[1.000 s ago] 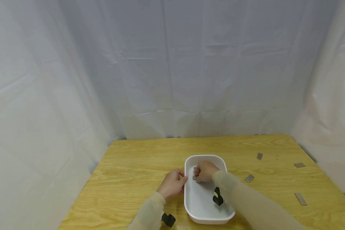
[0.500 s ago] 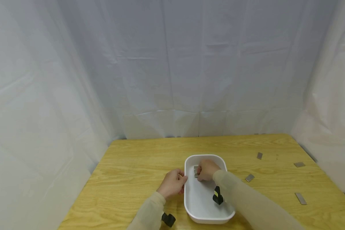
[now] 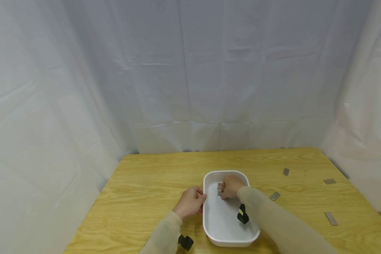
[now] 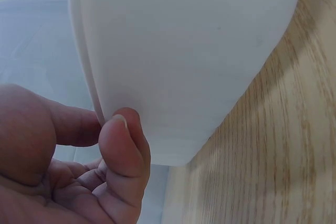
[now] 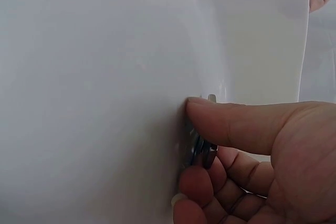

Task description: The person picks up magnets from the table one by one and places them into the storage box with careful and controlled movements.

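Observation:
My left hand [image 3: 190, 201] pinches the left rim of a white rectangular tub [image 3: 225, 222], thumb inside and fingers outside, as the left wrist view of the tub wall [image 4: 178, 51] shows. Inside the tub, near its far end, my right hand [image 3: 232, 187] holds small flat metal plates [image 3: 219, 189] between thumb and fingers. In the right wrist view the thumb [image 5: 226, 121] lies over the plates [image 5: 210, 156], close to the tub floor [image 5: 94, 87]. The curled fingers hide part of them.
Several similar metal plates lie scattered on the wooden table [image 3: 146, 183] to the right, among them a near one [image 3: 274, 196], a far one [image 3: 286, 171] and a long one [image 3: 331, 218]. White sheeting [image 3: 209, 88] hangs behind and at both sides.
My right hand has shifted slightly right inside the tub, and the metal plates have moved with it, away from the left wall. My left hand stays at the rim.

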`<state>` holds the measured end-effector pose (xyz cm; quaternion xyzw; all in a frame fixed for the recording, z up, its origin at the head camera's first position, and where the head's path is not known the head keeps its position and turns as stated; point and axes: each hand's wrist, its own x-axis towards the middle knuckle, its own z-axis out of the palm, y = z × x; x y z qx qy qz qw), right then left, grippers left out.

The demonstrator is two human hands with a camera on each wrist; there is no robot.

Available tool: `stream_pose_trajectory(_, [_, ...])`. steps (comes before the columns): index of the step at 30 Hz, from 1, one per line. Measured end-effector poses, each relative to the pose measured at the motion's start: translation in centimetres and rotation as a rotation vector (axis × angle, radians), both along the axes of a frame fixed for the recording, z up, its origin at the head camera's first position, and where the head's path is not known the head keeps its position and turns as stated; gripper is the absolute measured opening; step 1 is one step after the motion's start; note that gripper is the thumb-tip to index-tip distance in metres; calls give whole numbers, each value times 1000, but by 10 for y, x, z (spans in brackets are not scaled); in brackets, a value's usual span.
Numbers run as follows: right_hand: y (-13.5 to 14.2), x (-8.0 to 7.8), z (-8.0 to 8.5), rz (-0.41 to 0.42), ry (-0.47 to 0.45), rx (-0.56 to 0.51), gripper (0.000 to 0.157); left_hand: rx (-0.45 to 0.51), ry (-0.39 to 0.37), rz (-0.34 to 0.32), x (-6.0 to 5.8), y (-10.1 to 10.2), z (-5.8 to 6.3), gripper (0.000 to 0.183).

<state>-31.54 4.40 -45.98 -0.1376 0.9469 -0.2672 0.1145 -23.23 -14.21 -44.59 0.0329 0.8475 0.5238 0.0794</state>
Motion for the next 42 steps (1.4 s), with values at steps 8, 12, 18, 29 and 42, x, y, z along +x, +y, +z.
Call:
stream_pose_trajectory(8, [2, -2, -2, 6, 11, -6, 26, -11, 0, 1, 0, 0, 0, 13])
stream_pose_trajectory(12, [2, -3, -3, 8, 11, 0, 25, -2, 14, 2, -1, 0, 0, 13])
stream_pose_trajectory(18, [2, -4, -2, 1, -15, -15, 23, -2, 16, -5, -1, 0, 1, 12])
stream_pose_trajectory(29, [1, -3, -1, 16, -8, -15, 23, 4, 16, -12, -2, 0, -1, 12])
stream_pose_trajectory(42, [4, 0, 4, 20, -18, -8, 19, -6, 28, -13, -1, 0, -1, 12])
